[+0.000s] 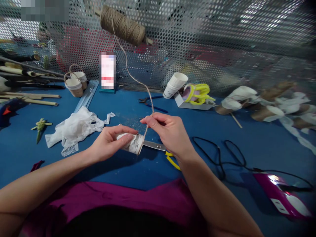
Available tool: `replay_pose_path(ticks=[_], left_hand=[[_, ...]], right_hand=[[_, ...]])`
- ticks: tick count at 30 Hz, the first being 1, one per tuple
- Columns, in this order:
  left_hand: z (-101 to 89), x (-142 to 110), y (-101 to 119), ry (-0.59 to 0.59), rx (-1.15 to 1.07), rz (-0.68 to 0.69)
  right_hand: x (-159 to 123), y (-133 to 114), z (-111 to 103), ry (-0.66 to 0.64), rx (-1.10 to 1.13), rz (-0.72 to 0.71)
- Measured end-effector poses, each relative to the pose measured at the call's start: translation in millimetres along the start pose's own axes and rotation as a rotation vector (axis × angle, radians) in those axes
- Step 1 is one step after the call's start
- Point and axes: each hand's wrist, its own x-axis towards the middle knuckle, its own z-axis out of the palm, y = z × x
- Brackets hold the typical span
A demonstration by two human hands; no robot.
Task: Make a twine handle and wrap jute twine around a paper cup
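The left hand (106,144) lightly grips a white cup (135,144), near centre towards eight o'clock, while the right hand (172,133) pinches soft twine (151,98); probably light and crushable, the cup suits a gentle hold around its wall.

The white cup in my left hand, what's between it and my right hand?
In the head view, twine and the metal part of the yellow-handled scissors lie between the cup and your right hand.
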Motion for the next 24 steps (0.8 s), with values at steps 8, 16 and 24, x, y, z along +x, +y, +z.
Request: replay_pose_path(ticks=[8, 16, 24], left_hand=[[1.7, -1, -2, 0.014, 0.020, 0.001], [3.6, -3, 0, 0.022, 0.010, 0.037], [3.2, -5, -1, 0.050, 0.005, 0.101]], right_hand=[[-6, -11, 0, 0.030, -0.024, -0.056], [-4, -6, 3, 0.024, -0.021, -0.039], [0, -1, 5, 0.008, -0.026, 0.011]])
